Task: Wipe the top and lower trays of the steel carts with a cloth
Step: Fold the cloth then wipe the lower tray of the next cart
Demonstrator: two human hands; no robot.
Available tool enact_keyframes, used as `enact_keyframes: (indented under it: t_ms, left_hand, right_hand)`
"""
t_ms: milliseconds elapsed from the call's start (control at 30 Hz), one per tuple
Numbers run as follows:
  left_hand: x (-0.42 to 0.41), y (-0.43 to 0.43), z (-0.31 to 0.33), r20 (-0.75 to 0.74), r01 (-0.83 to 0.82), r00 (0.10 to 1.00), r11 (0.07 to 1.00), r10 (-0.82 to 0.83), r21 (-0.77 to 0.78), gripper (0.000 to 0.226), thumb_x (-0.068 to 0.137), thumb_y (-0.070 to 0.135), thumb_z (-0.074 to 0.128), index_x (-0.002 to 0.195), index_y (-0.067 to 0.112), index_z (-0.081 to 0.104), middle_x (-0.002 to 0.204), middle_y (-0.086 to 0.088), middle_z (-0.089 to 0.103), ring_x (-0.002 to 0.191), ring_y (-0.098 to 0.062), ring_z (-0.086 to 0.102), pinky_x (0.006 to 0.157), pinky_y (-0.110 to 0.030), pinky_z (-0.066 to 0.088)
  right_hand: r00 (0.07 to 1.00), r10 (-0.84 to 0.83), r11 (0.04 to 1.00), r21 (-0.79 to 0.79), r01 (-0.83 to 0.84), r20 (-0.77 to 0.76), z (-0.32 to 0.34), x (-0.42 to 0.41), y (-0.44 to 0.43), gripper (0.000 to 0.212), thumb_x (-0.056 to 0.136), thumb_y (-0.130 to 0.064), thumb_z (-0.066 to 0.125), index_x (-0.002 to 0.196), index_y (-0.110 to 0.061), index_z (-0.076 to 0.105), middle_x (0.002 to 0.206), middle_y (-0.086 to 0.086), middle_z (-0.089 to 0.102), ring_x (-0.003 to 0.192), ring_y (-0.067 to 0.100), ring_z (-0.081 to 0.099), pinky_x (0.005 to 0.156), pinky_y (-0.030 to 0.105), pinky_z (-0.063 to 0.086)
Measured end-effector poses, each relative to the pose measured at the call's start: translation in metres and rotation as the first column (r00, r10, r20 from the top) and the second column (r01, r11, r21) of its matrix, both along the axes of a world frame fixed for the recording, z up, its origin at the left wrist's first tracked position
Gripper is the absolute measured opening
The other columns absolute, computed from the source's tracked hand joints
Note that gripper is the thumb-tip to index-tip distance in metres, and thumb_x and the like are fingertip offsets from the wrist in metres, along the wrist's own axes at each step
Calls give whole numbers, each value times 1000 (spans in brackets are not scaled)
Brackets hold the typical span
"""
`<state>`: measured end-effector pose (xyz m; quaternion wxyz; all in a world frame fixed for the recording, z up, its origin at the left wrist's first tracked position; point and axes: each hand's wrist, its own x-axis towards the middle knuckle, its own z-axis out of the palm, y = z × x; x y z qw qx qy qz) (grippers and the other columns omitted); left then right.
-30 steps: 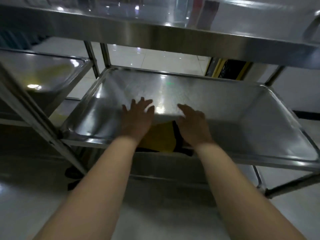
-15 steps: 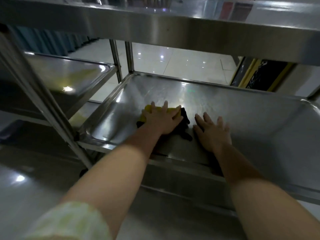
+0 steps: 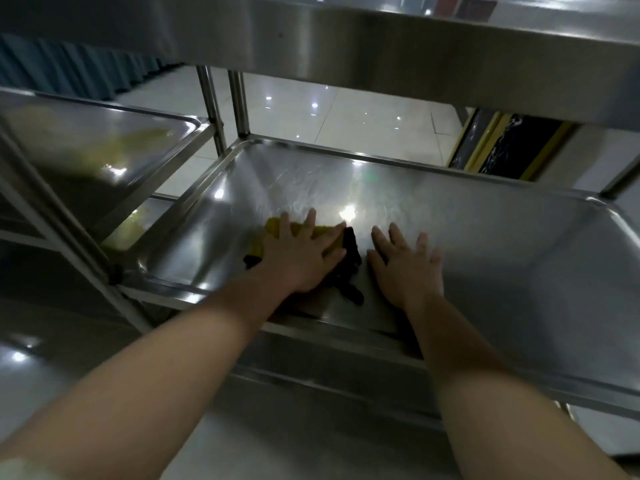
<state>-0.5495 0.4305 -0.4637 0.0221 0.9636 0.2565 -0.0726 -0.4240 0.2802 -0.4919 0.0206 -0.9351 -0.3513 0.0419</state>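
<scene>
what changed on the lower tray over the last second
The left hand went from beside the cloth to flat on top of it; the cloth now lies further into the tray. The right hand stays flat on bare steel beside it.

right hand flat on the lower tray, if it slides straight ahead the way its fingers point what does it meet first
Probably nothing before the tray's far rim. The right hand points up the bare lower tray; the cloth lies beside it under the left hand, out of that line.

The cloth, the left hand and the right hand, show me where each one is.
cloth (image 3: pixel 350 249), head view, black edge.
left hand (image 3: pixel 300 258), head view, back of hand.
right hand (image 3: pixel 405 270), head view, back of hand.
</scene>
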Motion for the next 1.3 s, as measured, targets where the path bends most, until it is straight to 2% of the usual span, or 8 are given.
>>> enact_keyframes:
  t_ms: [200, 400, 500, 667, 833, 900, 1100, 1300]
  left_hand:
    - [69, 29, -4, 56, -56, 997, 997, 59, -47, 58, 98, 67, 14, 152, 54, -3, 167, 1, -6, 149, -43, -4, 112, -72, 6]
    - [-71, -20, -15, 39, 60, 997, 998, -60, 17, 74, 75, 77, -13, 147, 60, -8, 165, 9, -14, 151, -36, -1, 116, -60, 8]
    - [-86, 21, -10, 72, -28, 997, 998, 32, -59, 66, 83, 84, 2, 146, 64, -2, 165, 13, -9, 151, -34, 0, 117, -63, 11]
    - [-56, 48, -10, 73, -241, 968, 971, 240, -3, 58, 97, 67, 15, 151, 55, -3, 167, 2, -4, 149, -43, -2, 111, -74, 9]
    - [-64, -11, -12, 52, -70, 996, 997, 68, 29, 59, 98, 66, 12, 148, 54, -15, 164, 1, -18, 149, -44, -3, 111, -71, 8]
    - [-71, -9, -8, 50, -44, 998, 999, 44, -4, 59, 97, 67, 12, 149, 55, -12, 164, 2, -19, 149, -43, -5, 112, -70, 8]
    - [-121, 38, -4, -6, -153, 988, 985, 153, -77, 57, 95, 71, 15, 147, 60, -4, 165, 8, -11, 150, -34, -17, 115, -68, -2]
    - [-83, 106, -6, 5, -199, 980, 979, 199, -32, 57, 95, 72, 14, 146, 61, -9, 163, 6, -22, 148, -38, -20, 112, -72, 6]
  right_hand:
    - [999, -22, 999, 23, 22, -28, 2, 5, -1, 54, 103, -55, 18, 154, -45, 5, 165, -9, -2, 150, 39, -5, 118, 59, 0]
    - [997, -24, 999, 41, 27, -67, 6, 3, -1, 54, 103, -54, 21, 154, -44, 8, 165, -10, -1, 150, 39, -6, 118, 59, -2]
    - [997, -20, 999, 26, 22, -70, 9, 2, 0, 54, 103, -54, 20, 155, -43, 7, 165, -9, -2, 150, 40, -7, 118, 60, -3]
    - [998, -17, 1000, -17, 16, -67, 11, 0, 7, 55, 103, -54, 19, 155, -43, 4, 165, -6, -3, 149, 40, -6, 118, 61, -1]
    - [995, -44, 999, 7, 45, -90, 18, 4, 13, 52, 104, -49, 25, 155, -38, 18, 165, -6, 6, 150, 38, 3, 118, 61, 0]
    - [993, 56, 994, 96, -46, -107, 23, -1, 39, 49, 105, -43, 28, 154, -35, 25, 164, -7, 14, 151, 32, 7, 120, 57, 4]
    - [975, 218, 975, 25, -219, 36, -4, -19, 78, 55, 100, -55, 19, 153, -42, 16, 163, -9, 15, 149, 31, 14, 115, 57, 18]
    - [973, 221, 975, -49, -218, 62, -4, -22, 80, 58, 100, -58, 11, 155, -43, -2, 165, -6, -3, 151, 35, 0, 119, 57, 7]
